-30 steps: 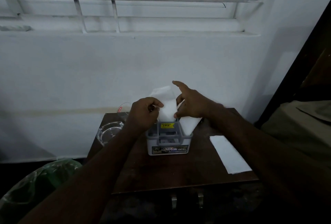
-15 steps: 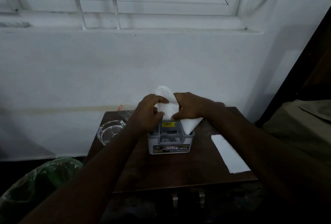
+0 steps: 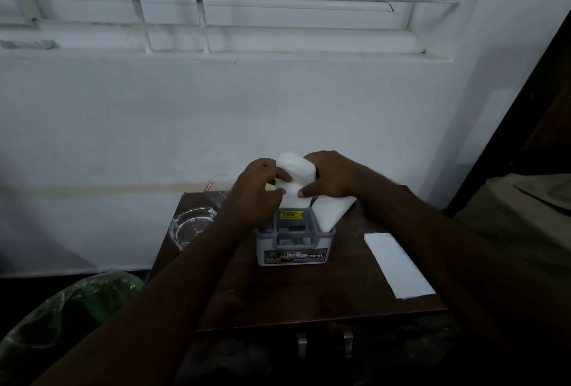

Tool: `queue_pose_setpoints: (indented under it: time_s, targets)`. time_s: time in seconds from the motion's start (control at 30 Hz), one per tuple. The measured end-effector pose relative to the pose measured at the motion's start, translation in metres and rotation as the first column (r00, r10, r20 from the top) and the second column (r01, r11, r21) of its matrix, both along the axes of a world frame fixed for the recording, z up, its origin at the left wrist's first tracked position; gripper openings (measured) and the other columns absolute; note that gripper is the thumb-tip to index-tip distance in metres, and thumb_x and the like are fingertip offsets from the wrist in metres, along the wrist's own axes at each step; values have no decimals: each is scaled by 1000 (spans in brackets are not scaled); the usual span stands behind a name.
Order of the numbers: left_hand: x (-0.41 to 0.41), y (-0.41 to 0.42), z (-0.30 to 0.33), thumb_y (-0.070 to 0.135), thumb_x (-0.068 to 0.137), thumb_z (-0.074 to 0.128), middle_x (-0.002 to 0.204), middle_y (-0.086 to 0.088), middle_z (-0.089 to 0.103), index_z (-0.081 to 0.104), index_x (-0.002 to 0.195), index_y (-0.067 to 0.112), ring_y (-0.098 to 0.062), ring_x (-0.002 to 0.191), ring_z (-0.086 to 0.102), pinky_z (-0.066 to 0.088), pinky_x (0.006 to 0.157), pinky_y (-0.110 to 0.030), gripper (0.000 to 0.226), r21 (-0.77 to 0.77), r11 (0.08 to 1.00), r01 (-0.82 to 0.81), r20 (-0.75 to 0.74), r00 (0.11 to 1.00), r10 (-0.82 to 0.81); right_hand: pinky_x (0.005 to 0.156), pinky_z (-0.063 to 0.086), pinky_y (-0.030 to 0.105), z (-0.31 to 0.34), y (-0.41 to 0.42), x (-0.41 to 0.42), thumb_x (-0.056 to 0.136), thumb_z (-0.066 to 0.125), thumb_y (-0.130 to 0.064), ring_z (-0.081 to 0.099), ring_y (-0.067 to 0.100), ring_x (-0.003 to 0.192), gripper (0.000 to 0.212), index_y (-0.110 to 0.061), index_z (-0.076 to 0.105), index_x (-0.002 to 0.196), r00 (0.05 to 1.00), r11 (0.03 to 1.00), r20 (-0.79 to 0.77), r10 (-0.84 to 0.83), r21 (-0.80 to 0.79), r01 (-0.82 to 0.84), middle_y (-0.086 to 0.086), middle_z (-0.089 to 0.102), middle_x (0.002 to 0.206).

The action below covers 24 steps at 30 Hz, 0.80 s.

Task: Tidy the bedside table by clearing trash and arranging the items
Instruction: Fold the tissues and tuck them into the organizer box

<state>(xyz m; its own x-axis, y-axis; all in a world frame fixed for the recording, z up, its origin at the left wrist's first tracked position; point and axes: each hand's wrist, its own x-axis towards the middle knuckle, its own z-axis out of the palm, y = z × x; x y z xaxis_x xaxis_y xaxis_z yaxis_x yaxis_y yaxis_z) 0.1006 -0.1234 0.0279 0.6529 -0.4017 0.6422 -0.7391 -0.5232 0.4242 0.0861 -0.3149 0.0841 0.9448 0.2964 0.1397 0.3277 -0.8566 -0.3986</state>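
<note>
A grey plastic holder (image 3: 293,249) with an OPEL label stands in the middle of the dark wooden bedside table (image 3: 309,296). Above its back slot, my left hand (image 3: 256,191) and my right hand (image 3: 330,175) both grip a rolled white napkin (image 3: 295,169), whose lower end reaches down to the holder. Another folded white napkin (image 3: 332,212) sticks out of the holder's right side. A flat folded napkin (image 3: 398,265) lies on the table to the right.
A clear glass ashtray (image 3: 191,226) sits at the table's left edge, with a clear drinking glass (image 3: 216,188) behind it. A green-lined trash bag (image 3: 71,314) stands on the floor at lower left. The white wall is close behind, and a bed is at the right.
My right hand's fingers, spread a second ago, have closed around the napkin. Both hands have bent the napkin's top over into a rounder roll above the holder.
</note>
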Motion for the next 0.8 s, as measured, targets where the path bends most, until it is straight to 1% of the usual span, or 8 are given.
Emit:
queue_pose_setpoints:
  time_s: [0.13,0.2,0.27,0.37,0.5,0.57,0.7,0.8]
  targets:
    - [-3,-2,3,-6,72,69,93,-9,64,71,88,7,-18,75,60,46,73,-23,21,-8,1000,0,-30,1000,-1,86,39,24,2,-3,0,75,80,-25,53,11,101,50,-15,60,119,996,997,71,-46,60,42,-4,60,111]
    - [-3,-2,3,-5,72,69,93,-7,67,72,88,9,-16,73,58,41,73,-22,21,26,1000,-17,-73,997,18,90,37,24,2,-3,1,77,78,-25,54,19,113,53,-13,58,124,998,999,48,-50,-8,50,1,61,121]
    - [-2,-2,2,1,74,73,95,-3,67,73,89,11,-15,77,59,45,75,-25,19,51,998,-22,-130,991,28,91,36,25,-2,-1,2,78,77,-26,53,21,117,53,-12,58,125,999,995,23,-28,-90,30,4,60,126]
    - [-3,-1,2,13,75,80,91,2,65,74,89,14,-13,80,58,49,77,-27,15,67,998,-18,-213,976,32,86,34,23,-1,0,2,79,76,-23,54,20,114,48,-14,59,122,997,999,67,-42,27,41,3,61,123]
    - [-4,3,2,3,75,71,92,-8,71,76,83,10,-15,84,57,45,79,-25,11,94,995,-44,-216,974,63,91,31,19,0,4,2,81,75,-18,51,23,121,51,-7,57,127,998,996,52,21,-84,-16,9,59,131]
    - [1,6,1,5,72,67,94,-7,70,76,82,11,-17,88,58,43,81,-25,15,102,994,-32,-257,965,58,98,32,22,-1,5,3,82,73,-16,49,23,125,54,-7,53,132,997,998,70,14,-66,-10,10,56,135]
    - [7,5,2,16,78,64,96,0,70,79,85,18,-10,88,57,49,85,-30,16,301,953,-25,-358,924,137,102,34,30,-5,10,9,80,74,-19,47,22,127,60,-13,50,135,999,976,-26,47,-212,-52,7,53,139]
    - [3,2,5,43,72,46,92,-6,70,75,76,19,-24,89,62,52,84,-42,38,429,903,-39,-394,891,226,90,40,28,-5,12,10,76,77,-21,53,18,113,60,-18,53,131,997,982,-33,67,-177,-72,2,59,126]
